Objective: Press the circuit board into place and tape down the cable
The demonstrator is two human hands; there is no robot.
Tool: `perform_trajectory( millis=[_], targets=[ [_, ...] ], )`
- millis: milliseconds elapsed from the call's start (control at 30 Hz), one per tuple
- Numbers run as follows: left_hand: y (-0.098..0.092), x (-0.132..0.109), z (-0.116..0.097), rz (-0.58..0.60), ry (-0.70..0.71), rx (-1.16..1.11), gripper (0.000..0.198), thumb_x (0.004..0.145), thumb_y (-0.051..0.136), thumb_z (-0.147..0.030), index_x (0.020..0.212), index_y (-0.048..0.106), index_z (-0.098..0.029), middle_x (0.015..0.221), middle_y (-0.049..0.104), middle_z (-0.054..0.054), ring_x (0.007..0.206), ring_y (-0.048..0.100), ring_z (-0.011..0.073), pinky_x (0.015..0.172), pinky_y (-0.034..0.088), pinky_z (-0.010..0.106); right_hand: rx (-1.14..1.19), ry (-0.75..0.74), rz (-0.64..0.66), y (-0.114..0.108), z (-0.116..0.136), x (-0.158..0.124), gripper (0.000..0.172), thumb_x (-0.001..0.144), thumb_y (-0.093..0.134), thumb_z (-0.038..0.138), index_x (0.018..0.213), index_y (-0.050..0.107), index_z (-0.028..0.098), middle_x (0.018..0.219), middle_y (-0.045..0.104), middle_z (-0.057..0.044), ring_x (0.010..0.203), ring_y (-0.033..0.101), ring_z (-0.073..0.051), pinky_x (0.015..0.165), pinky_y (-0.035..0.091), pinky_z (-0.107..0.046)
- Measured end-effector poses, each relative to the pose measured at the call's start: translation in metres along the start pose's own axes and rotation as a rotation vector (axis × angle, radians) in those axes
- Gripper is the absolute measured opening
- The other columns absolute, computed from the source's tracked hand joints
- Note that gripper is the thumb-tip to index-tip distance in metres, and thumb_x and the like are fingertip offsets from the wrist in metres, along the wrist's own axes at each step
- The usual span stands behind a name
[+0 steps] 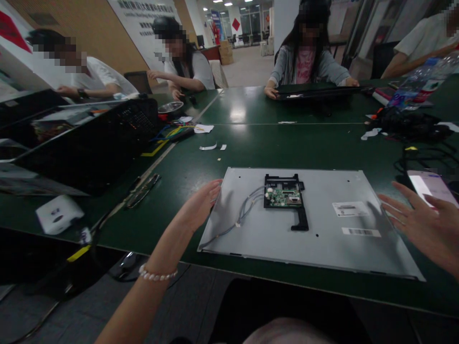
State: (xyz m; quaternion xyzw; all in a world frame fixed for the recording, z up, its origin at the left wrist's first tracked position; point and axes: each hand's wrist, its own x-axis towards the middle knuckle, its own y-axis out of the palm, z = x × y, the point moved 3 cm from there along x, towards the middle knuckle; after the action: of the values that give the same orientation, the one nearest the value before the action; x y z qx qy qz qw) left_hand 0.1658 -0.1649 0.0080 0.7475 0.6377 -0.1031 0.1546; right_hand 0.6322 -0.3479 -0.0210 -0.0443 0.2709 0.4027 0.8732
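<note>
While metal panel lies on green table, hands flank it.

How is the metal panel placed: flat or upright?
Flat: the metal panel lies on the green table, its circuit board facing up.

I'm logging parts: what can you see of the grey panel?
The panel is flat, rectangular and metal-looking, lying on the green table near its edge. A black frame on it holds a green board; cables run from there toward the near left corner. Two white labels sit on the right; small dark spots show. The left hand is at its left edge, the right hand at its right; contact is unclear.
</note>
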Motion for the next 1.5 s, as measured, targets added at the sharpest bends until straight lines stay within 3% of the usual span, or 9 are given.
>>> perform_trajectory(
  millis=[233, 567, 733, 867, 1000, 1133, 1233, 1300, 1500],
  targets=[
    [0.015, -0.005, -0.003, -0.05, -0.071, -0.017, 0.026, 0.084, 0.06, -0.033, 0.104, 0.067, -0.018, 0.113, 0.065, 0.007, 0.113, 0.054, 0.0199, 0.093, 0.038, 0.028, -0.015, 0.003, 0.001, -0.005, 0.003, 0.0, 0.059, 0.076, 0.055, 0.056, 0.133, 0.058, 0.041, 0.133, 0.064, -0.005, 0.138, 0.044, -0.026, 0.122, 0.017, -0.045],
    [0.025, -0.003, 0.0, -0.016, -0.023, -0.006, 0.028, 0.084, 0.061, -0.035, 0.105, 0.066, -0.018, 0.115, 0.064, 0.007, 0.122, 0.052, 0.0219, 0.11, 0.033, 0.032, -0.142, -0.064, 0.056, -0.011, 0.007, 0.016, 0.061, 0.073, 0.06, 0.056, 0.132, 0.055, 0.04, 0.149, 0.049, -0.005, 0.144, 0.033, -0.031, 0.122, 0.014, -0.048],
    [0.025, -0.002, 0.008, -0.089, 0.004, 0.114, 0.046, 0.084, 0.063, -0.037, 0.126, 0.056, -0.02, 0.133, 0.057, 0.01, 0.135, 0.042, 0.028, 0.116, 0.028, 0.039, -0.266, -0.173, 0.087, -0.013, 0.0, 0.022, 0.063, 0.073, 0.062, 0.057, 0.133, 0.054, 0.037, 0.155, 0.04, -0.008, 0.146, 0.03, -0.033, 0.121, 0.018, -0.048],
    [0.038, -0.008, 0.0, -0.11, 0.177, 0.39, 0.068, 0.078, 0.072, -0.034, 0.14, 0.046, -0.027, 0.154, 0.038, 0.008, 0.148, 0.02, 0.0319, 0.12, 0.02, 0.042, -0.469, -0.328, 0.087, 0.001, 0.002, 0.007, 0.059, 0.074, 0.07, 0.052, 0.131, 0.055, 0.041, 0.158, 0.037, 0.001, 0.148, 0.024, -0.031, 0.122, 0.015, -0.048],
    [0.074, -0.011, -0.017, 0.197, 0.37, 0.628, 0.081, 0.07, 0.079, -0.035, 0.143, 0.044, -0.025, 0.159, 0.029, 0.007, 0.149, 0.016, 0.0325, 0.122, 0.011, 0.042, -0.586, -0.458, 0.316, 0.045, 0.011, -0.014, 0.055, 0.079, 0.071, 0.05, 0.131, 0.056, 0.041, 0.153, 0.044, 0.002, 0.143, 0.035, -0.033, 0.119, 0.024, -0.054],
    [0.105, 0.006, -0.017, 0.527, 0.471, 0.785, 0.103, 0.064, 0.082, -0.04, 0.152, 0.031, -0.021, 0.163, 0.017, 0.011, 0.151, 0.01, 0.0333, 0.122, 0.007, 0.045, -0.854, -0.677, 0.611, 0.101, 0.012, -0.013, 0.081, 0.077, 0.074, 0.05, 0.147, 0.037, 0.039, 0.161, 0.028, -0.001, 0.145, 0.029, -0.037, 0.117, 0.024, -0.06],
    [0.115, 0.028, -0.008, 0.617, 0.519, 0.854, 0.118, 0.055, 0.086, -0.041, 0.154, 0.026, -0.018, 0.163, 0.015, 0.015, 0.151, 0.003, 0.0371, 0.122, 0.006, 0.05, -0.964, -0.826, 0.7, 0.135, 0.005, -0.001, 0.096, 0.071, 0.078, 0.05, 0.152, 0.029, 0.034, 0.162, 0.024, -0.006, 0.148, 0.021, -0.037, 0.118, 0.023, -0.061],
    [0.117, 0.039, -0.001, 0.657, 0.521, 0.835, 0.121, 0.054, 0.086, -0.04, 0.156, 0.024, -0.019, 0.162, 0.018, 0.016, 0.149, 0.01, 0.0389, 0.121, 0.009, 0.053, -0.971, -0.837, 0.746, 0.15, -0.002, 0.008, 0.098, 0.07, 0.078, 0.048, 0.152, 0.027, 0.034, 0.16, 0.027, -0.008, 0.146, 0.027, -0.038, 0.116, 0.026, -0.063],
    [0.115, 0.046, 0.011, 0.714, 0.515, 0.786, 0.119, 0.053, 0.085, -0.033, 0.155, 0.025, -0.018, 0.159, 0.025, 0.02, 0.145, 0.023, 0.0406, 0.119, 0.013, 0.055, -1.015, -0.88, 0.779, 0.162, -0.014, 0.021, 0.098, 0.069, 0.077, 0.04, 0.152, 0.027, 0.029, 0.153, 0.038, -0.011, 0.139, 0.038, -0.039, 0.114, 0.033, -0.06]
  ],
)
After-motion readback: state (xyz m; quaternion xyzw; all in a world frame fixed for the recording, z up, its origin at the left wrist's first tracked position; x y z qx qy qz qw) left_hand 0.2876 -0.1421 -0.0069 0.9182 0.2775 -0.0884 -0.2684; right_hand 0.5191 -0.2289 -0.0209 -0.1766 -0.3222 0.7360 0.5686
